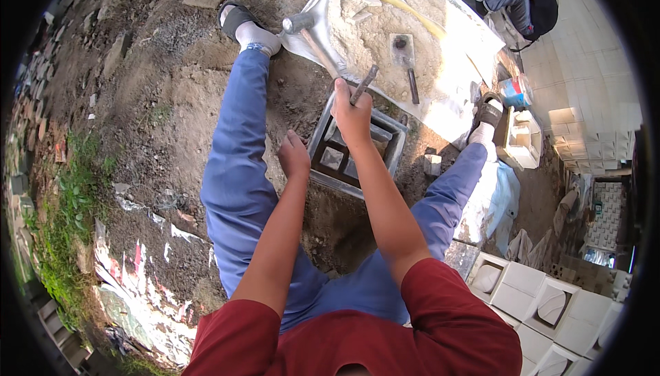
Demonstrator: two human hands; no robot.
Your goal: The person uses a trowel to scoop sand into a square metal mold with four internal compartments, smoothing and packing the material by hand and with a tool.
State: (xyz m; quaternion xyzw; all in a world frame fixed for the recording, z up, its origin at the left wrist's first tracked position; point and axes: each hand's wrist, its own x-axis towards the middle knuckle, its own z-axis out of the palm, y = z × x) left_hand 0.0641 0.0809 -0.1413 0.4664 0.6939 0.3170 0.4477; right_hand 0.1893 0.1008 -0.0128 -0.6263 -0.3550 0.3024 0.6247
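I sit on bare soil with my legs spread around a grey square metal mould point(385, 128) that has inner compartments. My right hand point(352, 118) is over the mould's far side, shut on a short dark metal rod point(366, 83) that points up and away. My left hand point(294, 156) rests with loose fingers at the mould's left rim. A hammer point(300, 24) with a wooden handle lies just beyond, its handle end close to my right hand; whether they touch I cannot tell.
A pale mix pile point(371, 39) lies on a white sheet beyond the mould, with a trowel point(405, 52) on it. White cast blocks point(536, 293) stand at lower right and stacked at right. Another person point(522, 1) sits at top right. A small block point(432, 164) is by my right leg.
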